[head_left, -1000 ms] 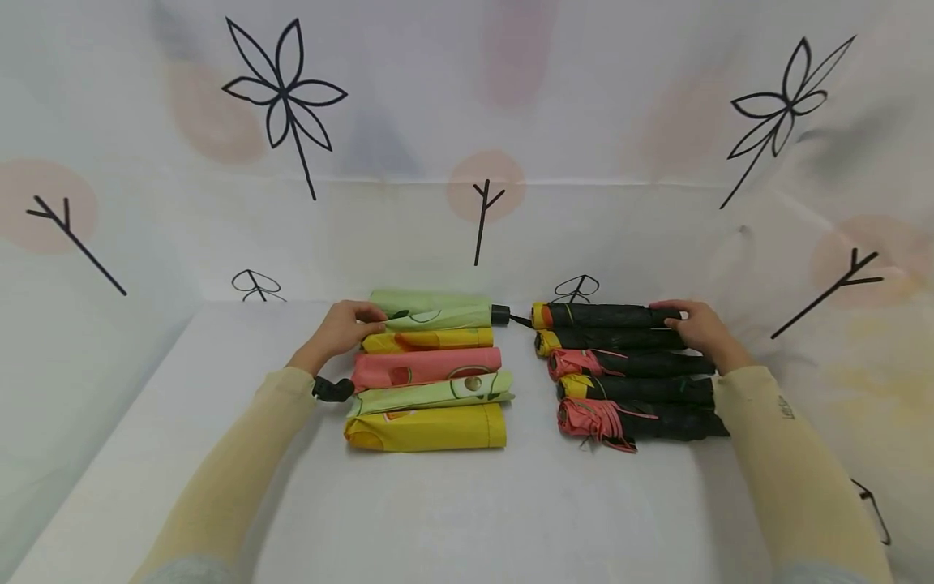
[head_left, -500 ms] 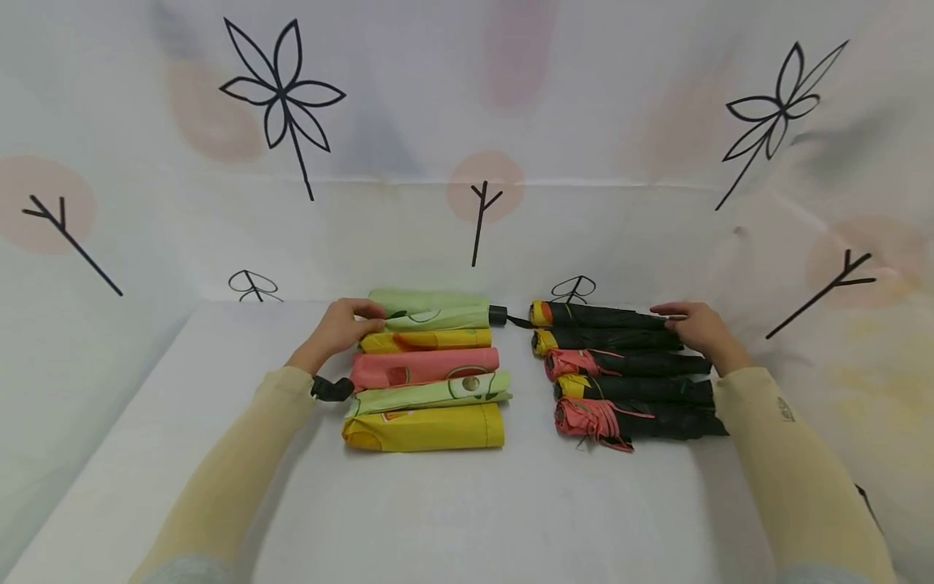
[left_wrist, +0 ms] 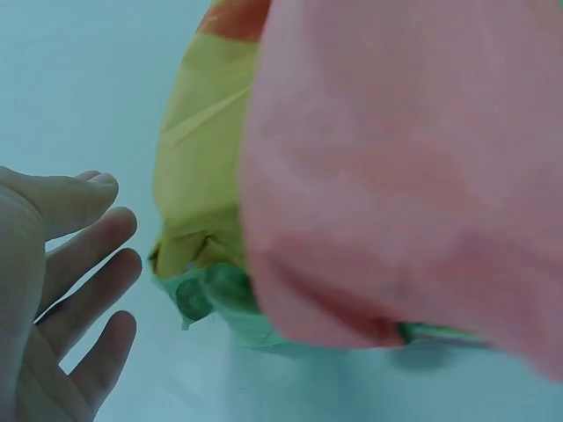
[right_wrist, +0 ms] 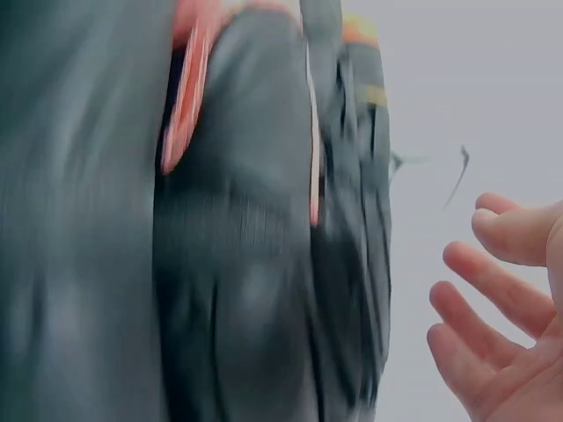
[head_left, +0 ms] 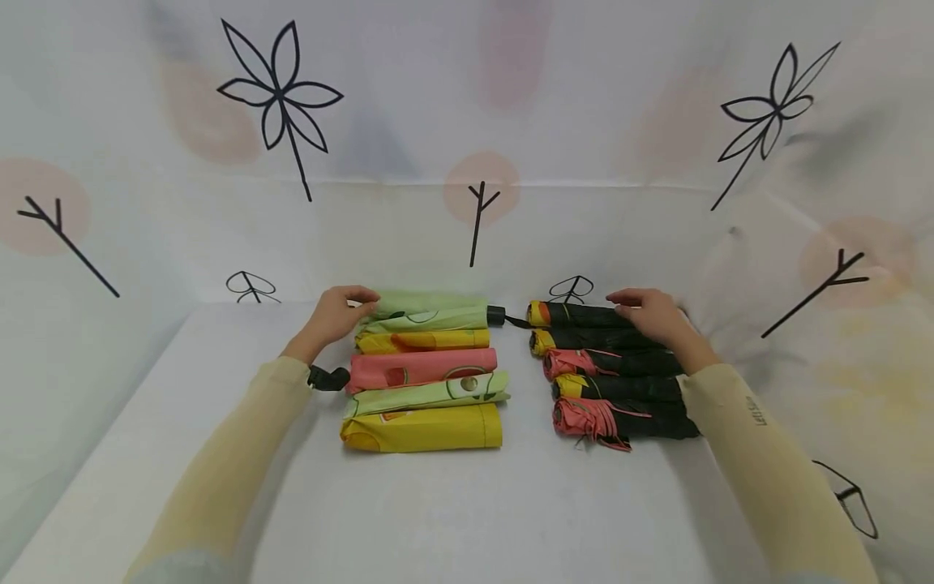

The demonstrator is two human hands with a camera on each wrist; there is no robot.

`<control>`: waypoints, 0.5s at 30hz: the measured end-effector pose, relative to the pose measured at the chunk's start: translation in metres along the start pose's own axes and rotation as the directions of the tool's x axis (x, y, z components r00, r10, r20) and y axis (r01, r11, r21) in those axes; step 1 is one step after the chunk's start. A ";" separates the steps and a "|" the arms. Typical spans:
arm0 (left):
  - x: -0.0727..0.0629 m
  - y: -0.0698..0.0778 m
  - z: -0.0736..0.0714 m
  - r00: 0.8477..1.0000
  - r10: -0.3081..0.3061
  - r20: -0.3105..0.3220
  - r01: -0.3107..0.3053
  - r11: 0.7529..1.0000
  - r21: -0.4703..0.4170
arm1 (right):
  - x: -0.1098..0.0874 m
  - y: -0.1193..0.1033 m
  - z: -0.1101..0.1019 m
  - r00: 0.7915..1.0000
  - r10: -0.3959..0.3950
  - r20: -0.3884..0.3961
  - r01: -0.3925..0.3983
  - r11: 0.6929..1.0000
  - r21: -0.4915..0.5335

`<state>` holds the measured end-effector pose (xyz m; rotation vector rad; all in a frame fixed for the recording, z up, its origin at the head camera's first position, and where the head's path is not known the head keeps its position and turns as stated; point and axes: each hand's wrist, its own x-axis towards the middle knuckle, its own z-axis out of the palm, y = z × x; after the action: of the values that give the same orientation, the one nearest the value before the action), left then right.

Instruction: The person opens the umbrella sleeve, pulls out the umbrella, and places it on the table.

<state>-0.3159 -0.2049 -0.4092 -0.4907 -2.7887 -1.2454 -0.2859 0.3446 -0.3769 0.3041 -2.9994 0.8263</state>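
Two rows of rolled folding umbrellas lie on the white table. In the head view my left hand (head_left: 337,312), fingers spread, is at the left end of the rearmost light green umbrella (head_left: 438,302). The left wrist view shows that hand beside a pink umbrella (left_wrist: 396,176) and a yellow one (left_wrist: 207,141), with nothing in its grasp. My right hand (head_left: 653,312) is over the right part of the rearmost black umbrella (head_left: 584,315), which has a yellow end. In the right wrist view its loosely bent fingers (right_wrist: 493,299) stand apart from the black umbrellas (right_wrist: 255,176).
The left row also holds a light green umbrella (head_left: 430,392) and a yellow one (head_left: 426,430) at the front. A black handle (head_left: 328,379) sticks out leftwards. Pink cords trail from the front black umbrella (head_left: 591,418). A patterned cloth wall (head_left: 409,235) closes off the back.
My right hand has moved left and slightly back over the black umbrellas. My left hand has shifted a little back, away from the yellow umbrella's end. The umbrellas keep their arrangement.
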 end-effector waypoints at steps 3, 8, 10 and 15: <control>0.005 0.001 -0.004 1.000 0.007 0.007 -0.007 1.000 0.026 | 0.010 -0.014 0.012 0.999 -0.036 -0.007 0.036 0.998 0.045; 0.013 0.002 -0.010 0.999 -0.006 0.033 0.003 0.997 0.082 | 0.027 -0.044 0.034 0.997 -0.073 0.007 0.071 0.993 0.099; 0.016 0.002 -0.010 0.998 -0.026 0.055 0.021 0.996 0.092 | 0.032 -0.057 0.044 0.996 -0.084 0.020 0.080 0.989 0.125; 0.025 0.001 -0.007 0.990 -0.065 0.123 0.053 0.993 0.104 | 0.045 -0.084 0.072 0.992 -0.116 0.058 0.103 0.977 0.188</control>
<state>-0.3401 -0.2031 -0.3997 -0.5004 -2.9742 -1.1143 -0.3113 0.2291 -0.3932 0.5068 -2.9390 1.1059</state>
